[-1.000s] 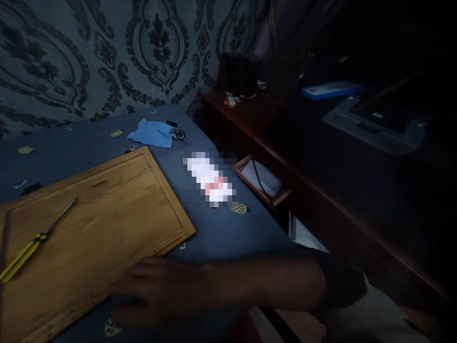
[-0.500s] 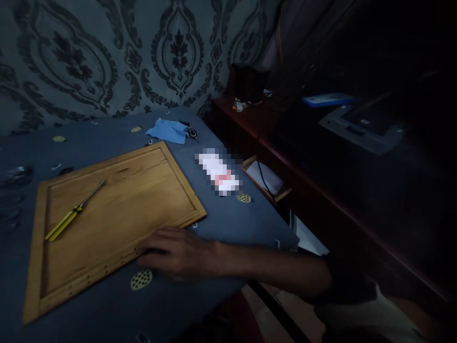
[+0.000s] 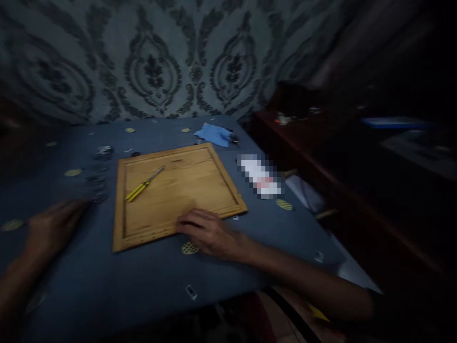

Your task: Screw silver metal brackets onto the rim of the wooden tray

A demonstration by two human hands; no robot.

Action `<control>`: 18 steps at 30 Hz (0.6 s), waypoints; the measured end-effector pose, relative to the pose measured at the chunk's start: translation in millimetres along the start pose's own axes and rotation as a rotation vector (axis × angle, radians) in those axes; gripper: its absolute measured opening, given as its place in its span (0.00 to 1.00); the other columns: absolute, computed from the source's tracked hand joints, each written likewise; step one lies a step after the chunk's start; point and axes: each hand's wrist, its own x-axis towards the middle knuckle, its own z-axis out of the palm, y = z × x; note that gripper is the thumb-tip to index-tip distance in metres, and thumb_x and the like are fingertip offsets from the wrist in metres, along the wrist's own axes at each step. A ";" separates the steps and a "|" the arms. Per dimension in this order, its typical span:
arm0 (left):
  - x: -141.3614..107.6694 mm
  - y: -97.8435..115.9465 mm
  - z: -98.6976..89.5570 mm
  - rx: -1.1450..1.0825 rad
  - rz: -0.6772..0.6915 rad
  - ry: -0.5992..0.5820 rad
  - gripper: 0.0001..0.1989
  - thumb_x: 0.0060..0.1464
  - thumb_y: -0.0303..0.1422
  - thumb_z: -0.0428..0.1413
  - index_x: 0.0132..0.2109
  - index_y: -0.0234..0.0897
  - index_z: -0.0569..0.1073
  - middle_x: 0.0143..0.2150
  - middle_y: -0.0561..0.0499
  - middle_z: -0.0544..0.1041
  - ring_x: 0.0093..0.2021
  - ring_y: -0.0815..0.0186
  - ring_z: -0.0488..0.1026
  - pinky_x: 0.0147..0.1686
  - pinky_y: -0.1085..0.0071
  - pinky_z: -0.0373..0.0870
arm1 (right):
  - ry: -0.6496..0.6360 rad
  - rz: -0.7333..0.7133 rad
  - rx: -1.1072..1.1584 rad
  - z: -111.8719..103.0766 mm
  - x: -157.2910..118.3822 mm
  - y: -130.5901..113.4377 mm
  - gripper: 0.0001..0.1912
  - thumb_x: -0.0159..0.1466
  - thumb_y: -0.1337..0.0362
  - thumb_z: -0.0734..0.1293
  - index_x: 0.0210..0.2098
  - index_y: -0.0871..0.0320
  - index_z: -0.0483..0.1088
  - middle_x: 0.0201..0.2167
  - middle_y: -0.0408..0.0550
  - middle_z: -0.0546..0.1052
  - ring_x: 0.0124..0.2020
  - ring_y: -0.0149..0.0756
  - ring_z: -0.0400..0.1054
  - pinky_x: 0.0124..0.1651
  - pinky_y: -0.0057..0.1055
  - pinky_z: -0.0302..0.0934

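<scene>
A framed wooden panel (image 3: 200, 181) lies flat on the table, with small dark holes along its near edge. My right hand (image 3: 210, 233) grips this near edge, its fingers curled over the rim. On the panel rests a screwdriver (image 3: 143, 187) with a yellow handle. To the left, my left hand (image 3: 57, 224) stretches over the cloth, its fingertips close to a row of dark, shiny metal pieces (image 3: 97, 183). Motion and dim light blur its fingers, and I cannot make out anything in them.
The blue-grey tablecloth (image 3: 153, 278) has yellow spotted shapes. Behind the panel lies a light-blue rag (image 3: 214, 135) with a dark metal item beside it. A pixelated white item (image 3: 260, 176) is right of the panel. Dark reddish furniture (image 3: 303, 147) borders the table's right side.
The view has swung left, so the panel and screwdriver appear further right. My left hand has come into view beside the metal pieces. My right hand stays at the panel's near edge.
</scene>
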 end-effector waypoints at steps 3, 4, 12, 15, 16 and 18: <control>-4.6 -9.0 0.8 0.057 0.025 -0.021 0.21 0.63 0.47 0.47 0.39 0.42 0.80 0.42 0.49 0.84 0.40 0.57 0.81 0.40 0.65 0.76 | 0.043 0.026 0.013 3.7 -0.2 -0.4 0.15 0.71 0.74 0.60 0.52 0.60 0.73 0.47 0.56 0.80 0.50 0.41 0.74 0.52 0.40 0.73; -5.8 -12.6 1.1 0.080 0.011 -0.021 0.21 0.65 0.46 0.46 0.38 0.42 0.80 0.42 0.48 0.84 0.40 0.58 0.81 0.41 0.66 0.76 | 0.053 0.038 0.033 5.1 -0.1 0.9 0.16 0.70 0.75 0.60 0.53 0.59 0.73 0.48 0.55 0.80 0.50 0.41 0.75 0.52 0.40 0.74; -7.9 -23.6 8.2 0.084 -0.016 0.041 0.17 0.65 0.42 0.47 0.37 0.42 0.78 0.34 0.47 0.82 0.35 0.61 0.79 0.37 0.69 0.73 | 0.134 0.001 0.056 8.6 4.9 1.2 0.15 0.69 0.76 0.61 0.51 0.57 0.73 0.44 0.53 0.81 0.45 0.39 0.77 0.45 0.38 0.77; -6.8 -22.9 8.0 0.057 -0.034 0.070 0.16 0.64 0.43 0.49 0.34 0.41 0.76 0.31 0.48 0.80 0.33 0.61 0.78 0.35 0.69 0.71 | 0.134 0.015 0.056 8.1 5.3 0.3 0.16 0.69 0.76 0.61 0.51 0.57 0.73 0.44 0.53 0.81 0.45 0.39 0.77 0.46 0.39 0.77; -6.4 -22.5 7.5 0.048 -0.044 0.082 0.16 0.64 0.43 0.50 0.34 0.41 0.75 0.30 0.48 0.79 0.33 0.61 0.78 0.35 0.69 0.71 | 0.131 0.017 0.062 7.9 5.3 0.4 0.16 0.69 0.77 0.61 0.51 0.57 0.73 0.44 0.52 0.81 0.45 0.38 0.77 0.46 0.39 0.77; -5.7 -21.4 5.9 0.027 -0.067 0.107 0.15 0.63 0.42 0.51 0.33 0.41 0.75 0.31 0.49 0.79 0.33 0.61 0.77 0.35 0.68 0.71 | 0.126 0.021 0.066 7.9 5.2 0.7 0.16 0.69 0.77 0.61 0.51 0.57 0.73 0.44 0.52 0.81 0.45 0.38 0.77 0.46 0.37 0.77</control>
